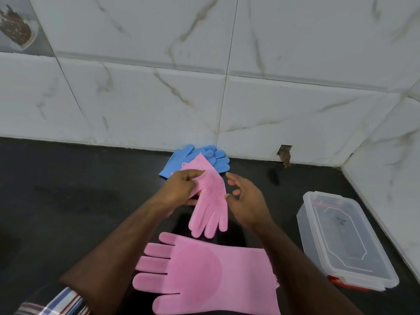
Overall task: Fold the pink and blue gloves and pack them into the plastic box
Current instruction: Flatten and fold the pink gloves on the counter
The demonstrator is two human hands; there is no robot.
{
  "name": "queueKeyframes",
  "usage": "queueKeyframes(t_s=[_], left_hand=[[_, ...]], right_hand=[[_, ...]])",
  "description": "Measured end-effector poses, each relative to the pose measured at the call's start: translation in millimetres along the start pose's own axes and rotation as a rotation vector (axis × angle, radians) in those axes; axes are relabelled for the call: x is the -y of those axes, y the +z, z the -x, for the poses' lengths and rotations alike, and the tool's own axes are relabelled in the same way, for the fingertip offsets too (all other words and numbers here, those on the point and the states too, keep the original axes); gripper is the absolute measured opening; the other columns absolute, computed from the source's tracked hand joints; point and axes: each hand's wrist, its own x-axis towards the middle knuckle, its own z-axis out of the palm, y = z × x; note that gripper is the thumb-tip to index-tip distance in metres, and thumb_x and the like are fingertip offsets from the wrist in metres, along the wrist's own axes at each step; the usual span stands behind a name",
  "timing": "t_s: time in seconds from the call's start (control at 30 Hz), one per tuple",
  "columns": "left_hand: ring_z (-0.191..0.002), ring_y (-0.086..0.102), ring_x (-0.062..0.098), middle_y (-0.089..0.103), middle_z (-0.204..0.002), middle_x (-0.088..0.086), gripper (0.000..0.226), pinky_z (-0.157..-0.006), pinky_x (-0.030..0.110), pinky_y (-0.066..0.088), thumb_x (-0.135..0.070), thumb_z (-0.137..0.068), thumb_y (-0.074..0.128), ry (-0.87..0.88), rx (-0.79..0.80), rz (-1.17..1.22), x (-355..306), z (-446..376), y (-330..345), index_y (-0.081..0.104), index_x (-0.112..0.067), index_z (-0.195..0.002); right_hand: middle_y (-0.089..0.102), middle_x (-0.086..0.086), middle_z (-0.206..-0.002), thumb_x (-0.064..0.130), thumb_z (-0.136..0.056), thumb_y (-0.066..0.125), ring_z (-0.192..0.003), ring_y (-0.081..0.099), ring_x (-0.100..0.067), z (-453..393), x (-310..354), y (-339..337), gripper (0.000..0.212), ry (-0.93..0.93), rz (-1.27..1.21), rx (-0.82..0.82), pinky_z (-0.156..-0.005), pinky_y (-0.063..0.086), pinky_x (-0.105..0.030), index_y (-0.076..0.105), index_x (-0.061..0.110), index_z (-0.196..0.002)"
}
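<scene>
Pinching pink glove w/ left hand (right hand beside, loose)

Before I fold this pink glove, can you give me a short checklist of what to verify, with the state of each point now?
1. Left hand grips the ribbed pink silicone glove: ok.
2. Right hand free to help: ok, open beside the glove.
3. Held glove already folded: not ok, its fingers hang straight.
4. Second pink glove lies flat on the black counter: ok.
5. Blue gloves reachable by the wall: ok.
6. Clear plastic box open for packing: not ok, lid appears on.
</scene>
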Motion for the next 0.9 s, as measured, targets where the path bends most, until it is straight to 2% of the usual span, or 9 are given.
queueKeyframes(t_s=[0.1, 0.2, 0.27, 0.33, 0.4, 0.5, 0.57, 0.73, 0.9], left_hand=[[-0.068, 0.068, 0.006, 0.07, -0.088, -0.002, 0.04, -0.063, 0.022, 0.056, 0.004, -0.1, 0.041, 0.14, 0.031, -0.237, -19.3, 3.3, -13.8, 0.071, -0.017, -0.118], [-0.082, 0.067, 0.011, 0.066, -0.093, -0.01, 0.046, -0.078, 0.024, 0.056, 0.011, -0.092, 0.048, 0.326, 0.101, -0.539, -39.4, 6.5, -25.2, 0.077, -0.024, -0.102], [-0.088, 0.065, 0.011, 0.068, -0.095, -0.007, 0.048, -0.083, 0.022, 0.051, 0.013, -0.086, 0.053, 0.434, 0.144, -0.683, -50.0, 9.9, -31.1, 0.079, -0.025, -0.099], [-0.088, 0.065, 0.009, 0.071, -0.092, -0.01, 0.045, -0.084, 0.022, 0.05, 0.007, -0.087, 0.061, 0.473, 0.142, -0.734, -59.1, 14.2, -36.5, 0.08, -0.033, -0.095], [-0.092, 0.066, 0.006, 0.073, -0.093, -0.014, 0.04, -0.086, 0.024, 0.05, -0.001, -0.088, 0.067, 0.474, 0.123, -0.711, -67.1, 20.1, -40.9, 0.079, -0.039, -0.091], [-0.098, 0.066, 0.0, 0.075, -0.095, -0.02, 0.031, -0.092, 0.025, 0.047, -0.006, -0.09, 0.068, 0.481, 0.111, -0.603, -73.0, 27.1, -44.1, 0.08, -0.035, -0.091], [-0.1, 0.067, 0.0, 0.075, -0.096, -0.022, 0.029, -0.095, 0.028, 0.048, -0.006, -0.09, 0.068, 0.492, 0.098, -0.523, -74.8, 30.3, -44.2, 0.079, -0.033, -0.09], [-0.099, 0.068, 0.001, 0.075, -0.099, -0.018, 0.032, -0.092, 0.023, 0.052, 0.0, -0.09, 0.067, 0.532, 0.071, -0.441, -76.3, 32.1, -42.1, 0.076, -0.03, -0.093], [-0.089, 0.068, 0.0, 0.075, -0.09, -0.02, 0.028, -0.082, 0.021, 0.049, -0.005, -0.09, 0.068, 0.522, -0.074, -0.431, -71.5, 28.7, -49.2, 0.075, -0.032, -0.088]], right_hand=[[0.05, 0.006, -0.142, -0.003, -0.084, 0.057, -0.118, 0.046, -0.003, -5.7, 22.6, -16.4, 0.068, -0.197, 0.024, 0.027, -0.1, 0.046, -0.029, 0.046, 0.026, -0.145], [0.036, 0.012, -0.155, -0.005, -0.077, 0.051, -0.142, 0.029, -0.009, -15.4, 40.6, -29.7, 0.084, -0.283, 0.076, 0.168, -0.114, 0.036, -0.043, 0.038, 0.036, -0.148], [0.032, 0.013, -0.156, -0.004, -0.076, 0.052, -0.142, 0.025, -0.005, -18.1, 53.5, -39.3, 0.086, -0.324, 0.151, 0.279, -0.117, 0.028, -0.028, 0.036, 0.038, -0.149], [0.043, 0.013, -0.145, -0.005, -0.079, 0.057, -0.122, 0.033, 0.011, -16.4, 69.3, -51.6, 0.077, -0.35, 0.16, 0.37, -0.097, 0.025, 0.003, 0.042, 0.03, -0.146], [0.054, 0.006, -0.129, -0.005, -0.082, 0.063, -0.1, 0.042, 0.01, -15.8, 76.4, -60.7, 0.058, -0.386, 0.104, 0.387, -0.078, 0.027, 0.011, 0.055, 0.016, -0.135], [0.066, 0.001, -0.123, 0.005, -0.078, 0.072, -0.109, 0.056, -0.009, -18.1, 75.2, -61.3, 0.035, -0.383, 0.046, 0.428, -0.097, 0.042, -0.013, 0.069, 0.016, -0.111], [0.069, 0.009, -0.115, 0.012, -0.075, 0.078, -0.11, 0.061, -0.011, -20.8, 67.6, -58.2, 0.03, -0.311, -0.011, 0.444, -0.093, 0.047, -0.025, 0.071, 0.023, -0.102], [0.071, -0.001, -0.103, 0.01, -0.073, 0.081, -0.1, 0.068, -0.018, -12.9, 60.4, -48.9, 0.04, -0.215, -0.199, 0.467, -0.097, 0.053, -0.043, 0.065, 0.02, -0.107], [0.071, -0.002, -0.089, 0.033, -0.076, 0.078, -0.084, 0.067, -0.021, -10.2, 42.4, -54.6, 0.024, -0.175, 0.187, 0.386, -0.082, 0.056, -0.049, 0.071, 0.017, -0.093]])
